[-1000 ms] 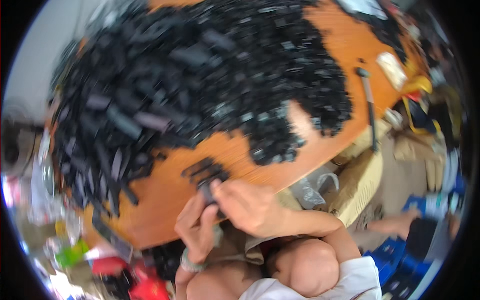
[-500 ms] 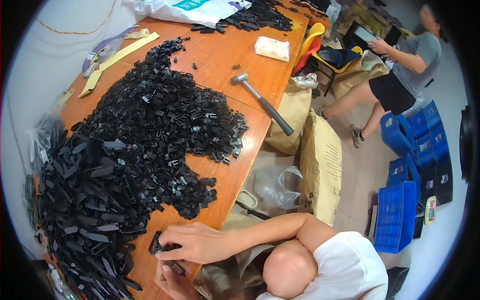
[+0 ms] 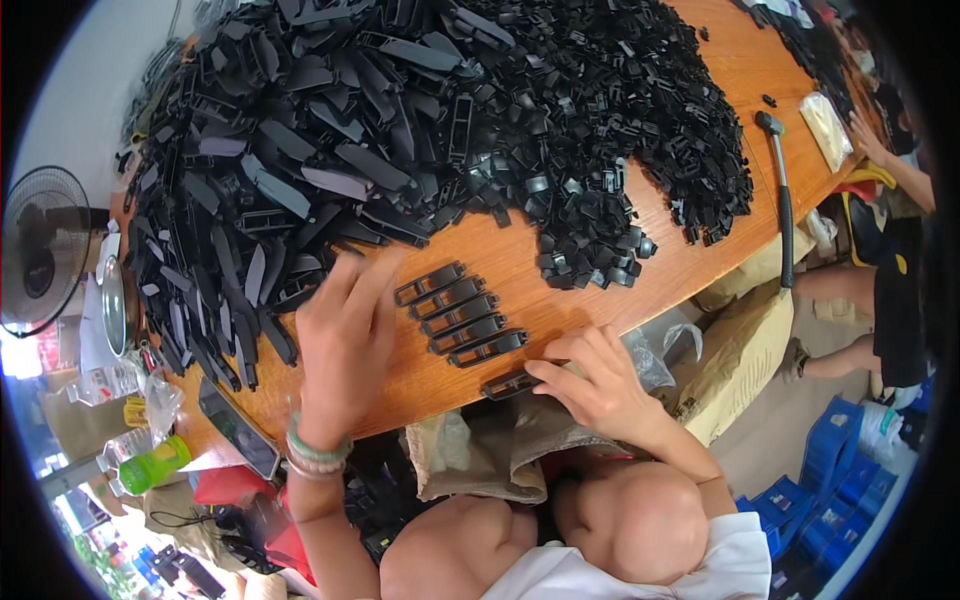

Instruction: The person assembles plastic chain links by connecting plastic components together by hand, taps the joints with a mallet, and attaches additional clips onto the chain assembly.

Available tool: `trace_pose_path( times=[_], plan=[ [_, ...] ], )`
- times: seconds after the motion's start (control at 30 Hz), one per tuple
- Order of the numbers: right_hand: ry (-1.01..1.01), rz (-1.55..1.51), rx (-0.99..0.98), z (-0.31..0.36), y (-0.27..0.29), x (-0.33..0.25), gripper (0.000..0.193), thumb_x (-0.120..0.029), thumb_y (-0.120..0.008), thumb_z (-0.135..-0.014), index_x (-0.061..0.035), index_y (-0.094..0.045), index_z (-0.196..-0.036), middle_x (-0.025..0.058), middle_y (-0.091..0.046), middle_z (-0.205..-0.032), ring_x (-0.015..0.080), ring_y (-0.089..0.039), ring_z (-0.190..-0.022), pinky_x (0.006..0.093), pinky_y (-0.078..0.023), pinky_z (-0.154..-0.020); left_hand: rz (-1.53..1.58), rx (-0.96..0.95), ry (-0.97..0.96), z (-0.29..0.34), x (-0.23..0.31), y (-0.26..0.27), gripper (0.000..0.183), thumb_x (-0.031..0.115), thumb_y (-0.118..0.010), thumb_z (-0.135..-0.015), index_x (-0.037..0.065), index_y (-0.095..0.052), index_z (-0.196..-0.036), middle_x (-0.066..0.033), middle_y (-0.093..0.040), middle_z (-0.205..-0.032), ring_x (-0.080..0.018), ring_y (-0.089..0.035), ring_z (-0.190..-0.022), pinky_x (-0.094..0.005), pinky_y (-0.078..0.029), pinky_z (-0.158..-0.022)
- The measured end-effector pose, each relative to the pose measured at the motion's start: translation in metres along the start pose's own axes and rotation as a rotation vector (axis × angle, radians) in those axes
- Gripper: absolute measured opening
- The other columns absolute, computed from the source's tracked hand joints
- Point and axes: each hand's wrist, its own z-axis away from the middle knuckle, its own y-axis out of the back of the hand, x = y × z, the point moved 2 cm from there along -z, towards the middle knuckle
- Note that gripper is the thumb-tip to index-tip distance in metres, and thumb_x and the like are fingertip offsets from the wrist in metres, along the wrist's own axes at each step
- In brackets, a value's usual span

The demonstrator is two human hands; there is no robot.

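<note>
My left hand (image 3: 345, 345), with beaded bracelets at its wrist, reaches to the near edge of a pile of long black plastic pieces (image 3: 290, 140). Its fingers are stretched out, a little blurred, and nothing shows in them. At the table's front edge my right hand (image 3: 595, 385) pinches one end of a slim black plastic clip frame (image 3: 508, 385). Between my hands several similar black clip frames (image 3: 480, 325) lie side by side in a slanting row. Small black clips (image 3: 590, 200) are heaped beyond the row.
A hammer (image 3: 780, 190) lies at the right, its handle over the table edge, near a white packet (image 3: 826, 130). A phone (image 3: 238, 425), a green bottle (image 3: 155, 465) and a fan (image 3: 42, 250) are at left. Paper sacks (image 3: 735, 370) and blue bins (image 3: 815, 470) stand right; another person is far right.
My view has swung left. The hands, together on a black part before, are now apart: the left at the long pieces, the right on a clip frame at the table edge. The row has come into view.
</note>
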Motion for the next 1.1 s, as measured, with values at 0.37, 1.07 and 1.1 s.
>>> trace_pose_path(
  times=[0.37, 1.07, 1.1],
  plan=[
    [-0.088, 0.07, 0.313, -0.034, -0.007, 0.019, 0.026, -0.004, -0.075, -0.075, -0.0027, -0.066, -0.099, 0.0106, -0.06, -0.099, 0.027, -0.056, -0.084, 0.0372, -0.042, -0.07, -0.387, 0.044, -0.269, -0.022, -0.031, -0.017, 0.029, -0.001, -0.07, -0.08, 0.004, -0.068, -0.108, -0.0075, -0.047, -0.07, -0.0212, -0.052, -0.056, -0.0346, -0.043, -0.052],
    [-0.222, 0.004, 0.639, -0.058, 0.019, 0.068, 0.028, -0.001, -0.074, -0.079, -0.0037, -0.066, -0.105, 0.0094, -0.058, -0.096, 0.0277, -0.059, -0.08, 0.0375, -0.049, -0.07, 1.046, 0.32, 0.473, 0.051, 0.003, -0.021, 0.027, 0.017, -0.052, -0.101, 0.002, -0.05, -0.123, -0.0159, -0.065, -0.091, -0.0139, -0.061, -0.062, -0.0226, -0.048, -0.055],
    [-0.24, -0.078, 0.67, -0.059, 0.018, 0.066, 0.029, 0.0, -0.074, -0.079, -0.0038, -0.065, -0.106, 0.01, -0.058, -0.097, 0.0279, -0.061, -0.078, 0.0367, -0.051, -0.066, 1.034, 0.244, 0.468, 0.05, 0.007, -0.022, 0.028, 0.017, -0.053, -0.1, 0.002, -0.05, -0.123, -0.0158, -0.065, -0.09, -0.0132, -0.06, -0.061, -0.0221, -0.047, -0.053]
  ],
)
